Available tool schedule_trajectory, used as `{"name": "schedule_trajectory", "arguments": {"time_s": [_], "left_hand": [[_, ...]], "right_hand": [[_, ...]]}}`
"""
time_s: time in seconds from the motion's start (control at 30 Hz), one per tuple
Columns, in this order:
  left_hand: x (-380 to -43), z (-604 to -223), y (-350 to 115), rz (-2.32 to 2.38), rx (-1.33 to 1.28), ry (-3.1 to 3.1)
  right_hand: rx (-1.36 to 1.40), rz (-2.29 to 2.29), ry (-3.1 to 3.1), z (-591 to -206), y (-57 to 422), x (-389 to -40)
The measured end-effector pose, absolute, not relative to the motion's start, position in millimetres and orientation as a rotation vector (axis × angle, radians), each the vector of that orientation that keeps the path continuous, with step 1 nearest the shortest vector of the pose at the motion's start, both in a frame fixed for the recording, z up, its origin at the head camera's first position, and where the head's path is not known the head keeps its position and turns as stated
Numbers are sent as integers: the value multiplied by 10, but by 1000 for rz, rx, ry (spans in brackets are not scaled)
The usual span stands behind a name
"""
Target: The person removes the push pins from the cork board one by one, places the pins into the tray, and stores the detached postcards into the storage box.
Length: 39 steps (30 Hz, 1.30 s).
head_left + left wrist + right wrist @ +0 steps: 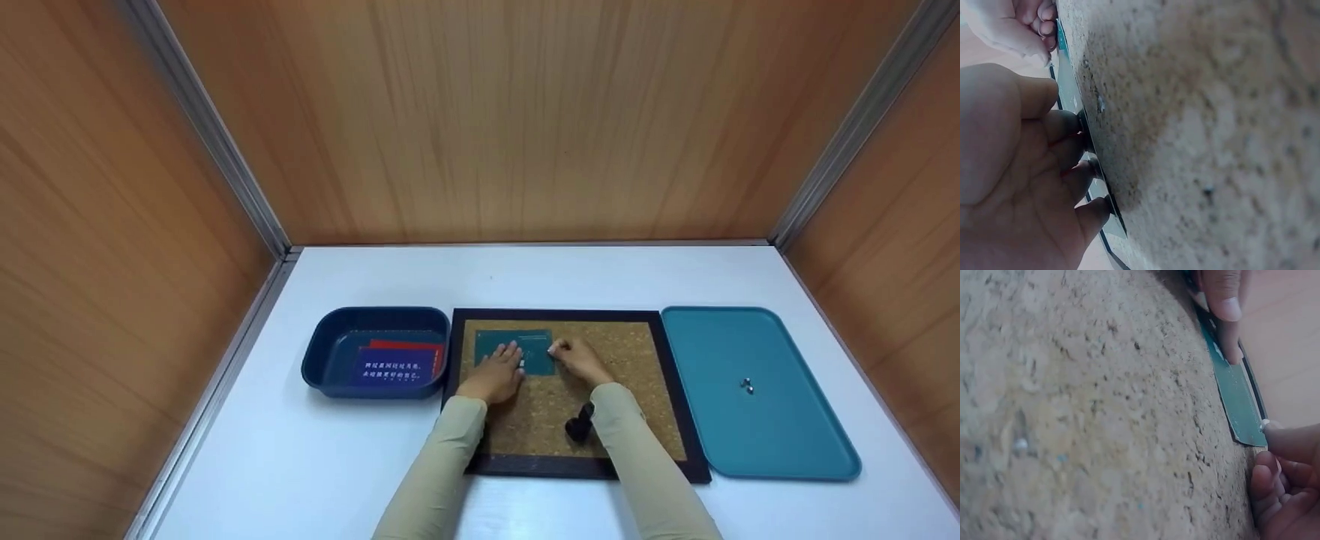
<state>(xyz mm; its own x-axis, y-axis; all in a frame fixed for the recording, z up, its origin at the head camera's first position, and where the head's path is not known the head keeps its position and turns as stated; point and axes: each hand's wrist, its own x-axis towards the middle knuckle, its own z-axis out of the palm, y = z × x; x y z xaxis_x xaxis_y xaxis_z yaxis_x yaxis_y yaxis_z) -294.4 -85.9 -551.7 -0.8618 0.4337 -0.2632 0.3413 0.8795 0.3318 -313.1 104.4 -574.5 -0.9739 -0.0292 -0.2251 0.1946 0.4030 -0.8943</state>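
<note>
A dark green card (538,343) with pale print lies near the top left of a dark-framed cork board (540,420). Spread over the card, my left hand (495,373) presses it down with extended fingers; in the left wrist view the fingertips (1102,205) rest along it. My right hand (581,358) is at the card's right edge, thumb and forefinger pinching a small pale push pin (1264,423) at the card's corner. The pin's point is hidden. Near my right sleeve, a black object (579,426) lies on the cork; its kind is unclear.
Left of the board stands a dark blue bin (330,341) holding a purple card (394,366) with white writing over a red card (409,346). At the right, a teal tray (780,427) carries small shiny pins (747,385). Wooden panels enclose the white table (300,472).
</note>
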Motion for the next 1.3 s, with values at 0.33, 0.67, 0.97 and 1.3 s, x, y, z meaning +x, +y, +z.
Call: {"name": "schedule_trajectory", "arguments": {"time_s": [0.33, 0.67, 0.97, 1.3], "left_hand": [[-2958, -5520, -857, 407, 561, 2701], [-2956, -5484, -859, 422, 544, 2676], [-2972, -5479, -860, 413, 543, 2678], [-2971, -5476, -878, 438, 560, 2646]], "right_hand": [[94, -1617, 2427, -5759, 1091, -3139], [92, -1713, 2363, -5753, 1136, -3117], [99, -1716, 2364, -5740, 1162, -3087], [28, -1689, 2428, -5684, 1305, -3041]]}}
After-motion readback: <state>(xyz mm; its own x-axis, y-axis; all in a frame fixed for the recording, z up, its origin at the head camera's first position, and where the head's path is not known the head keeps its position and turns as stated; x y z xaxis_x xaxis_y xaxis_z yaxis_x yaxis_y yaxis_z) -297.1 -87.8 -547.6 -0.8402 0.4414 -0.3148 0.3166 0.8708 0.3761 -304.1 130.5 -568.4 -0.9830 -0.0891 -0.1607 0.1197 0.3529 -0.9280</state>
